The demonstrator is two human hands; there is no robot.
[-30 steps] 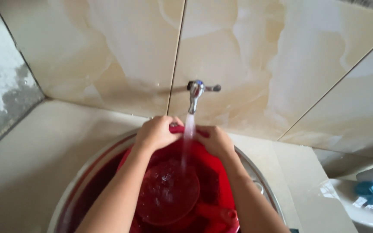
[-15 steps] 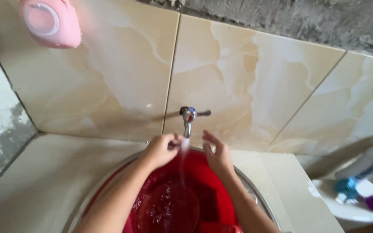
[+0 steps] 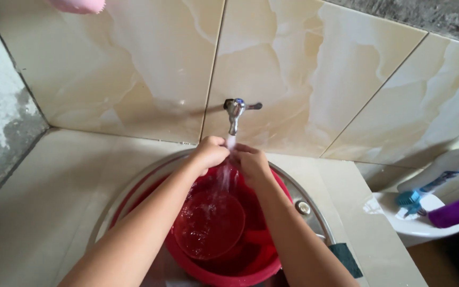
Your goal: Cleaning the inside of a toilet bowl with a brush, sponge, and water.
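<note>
Head view, looking down into a wash corner.

Two bare hands, both raised under one chromed metal wall tap (image 3: 235, 112) with a side lever, at 12 o'clock of the basin. Left hand (image 3: 210, 152) curled loosely, fingers drawn together into a soft fist, knuckles up, just at 9 o'clock of the falling water. Right hand (image 3: 252, 162) at 3 o'clock of the stream, fingers bent and bunched toward the left hand; fingertips of the two hands meeting or nearly so, exact contact hidden by the water. Nothing visibly clamped in either hand.

One thin stream of running water (image 3: 228, 167) from the spout, passing between the hands and splashing below.

One round red plastic basin (image 3: 224, 273), partly filled, directly beneath the hands. Inside it, one round red plastic plate or lid (image 3: 208, 226) lying flat under the water, at 6 o'clock of the hands. Basin seated in one round stainless steel sink (image 3: 304, 199), its rim showing at 3 o'clock and 9 o'clock. Both forearms crossing over the basin from 6 o'clock, covering parts of its rim.

Surroundings: cream marbled wall tiles (image 3: 134, 74) behind the tap; one pink plastic object (image 3: 78, 5) at 11 o'clock, cut by the frame edge; one dark green scouring pad (image 3: 346, 259) on the ledge at 4 o'clock; one white dish (image 3: 415, 223) at 3 o'clock carrying one blue brush (image 3: 409, 199) and one purple handle (image 3: 458, 211); one white bottle (image 3: 444, 167) beside them.
</note>
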